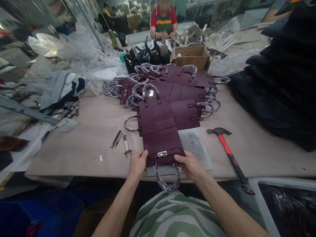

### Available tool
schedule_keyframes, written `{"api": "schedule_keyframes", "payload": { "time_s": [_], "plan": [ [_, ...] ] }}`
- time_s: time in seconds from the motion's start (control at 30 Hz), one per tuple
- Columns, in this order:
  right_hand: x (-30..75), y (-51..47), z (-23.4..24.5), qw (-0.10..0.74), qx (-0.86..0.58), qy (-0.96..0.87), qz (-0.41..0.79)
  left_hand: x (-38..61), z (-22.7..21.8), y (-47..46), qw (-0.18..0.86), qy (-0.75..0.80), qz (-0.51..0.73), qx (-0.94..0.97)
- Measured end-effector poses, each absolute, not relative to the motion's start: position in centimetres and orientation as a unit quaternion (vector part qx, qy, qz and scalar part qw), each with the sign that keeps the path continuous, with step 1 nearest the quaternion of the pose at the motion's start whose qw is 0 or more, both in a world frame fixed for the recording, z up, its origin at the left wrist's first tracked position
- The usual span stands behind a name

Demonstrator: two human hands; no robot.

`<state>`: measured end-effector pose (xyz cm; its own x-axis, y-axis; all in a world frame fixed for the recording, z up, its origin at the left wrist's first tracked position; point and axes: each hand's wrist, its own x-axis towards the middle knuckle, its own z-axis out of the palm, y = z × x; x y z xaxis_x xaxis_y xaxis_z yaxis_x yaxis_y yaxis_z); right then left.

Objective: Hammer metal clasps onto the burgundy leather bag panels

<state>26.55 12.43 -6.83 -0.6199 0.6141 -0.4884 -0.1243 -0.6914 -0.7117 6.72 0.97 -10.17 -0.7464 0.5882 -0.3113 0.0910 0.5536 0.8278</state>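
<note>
Between my two hands lies a flat burgundy handbag panel [160, 140], unfolded, with a metal clasp [162, 153] and a plastic-wrapped handle [167, 184] toward me. My left hand [138, 164] pinches its near left edge, thumb on top. At the near right corner, beside the handle, my right hand [191, 164] grips it the same way. The panel's far end rests on a heap of similar burgundy bag panels [186, 112], their handles also wrapped in clear plastic. Under the near part shows a grey speckled slab [195, 144].
Right of the slab lies a claw hammer [228, 153] with a red and black handle. Small metal tools [126, 144] lie on the left. Beyond the heap are black bags [145, 54] and a cardboard box [191, 56]. Black material [283, 85] is stacked at right. A person [164, 19] sits opposite.
</note>
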Motion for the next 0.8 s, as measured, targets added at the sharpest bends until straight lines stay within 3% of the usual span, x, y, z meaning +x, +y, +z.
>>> {"api": "schedule_keyframes", "payload": {
  "time_s": [0.27, 0.43, 0.67, 0.8],
  "plan": [
    [26.7, 12.1, -7.8, 0.221, -0.376, -0.341, 0.833, 6.8, -10.9, 0.4, 0.331, 0.777, 0.513, 0.152],
    [26.3, 12.1, -7.5, 0.222, -0.416, -0.357, 0.807, 6.7, -10.7, 0.6, 0.331, 0.817, 0.446, 0.157],
    [25.7, 13.1, -8.3, 0.195, -0.48, -0.34, 0.785, -0.6, -7.9, -0.7, 0.103, 0.938, 0.267, 0.198],
    [25.3, 13.5, -8.2, 0.189, -0.492, -0.324, 0.786, -4.4, -6.6, -1.7, 0.073, 0.958, 0.202, 0.188]
  ]
}}
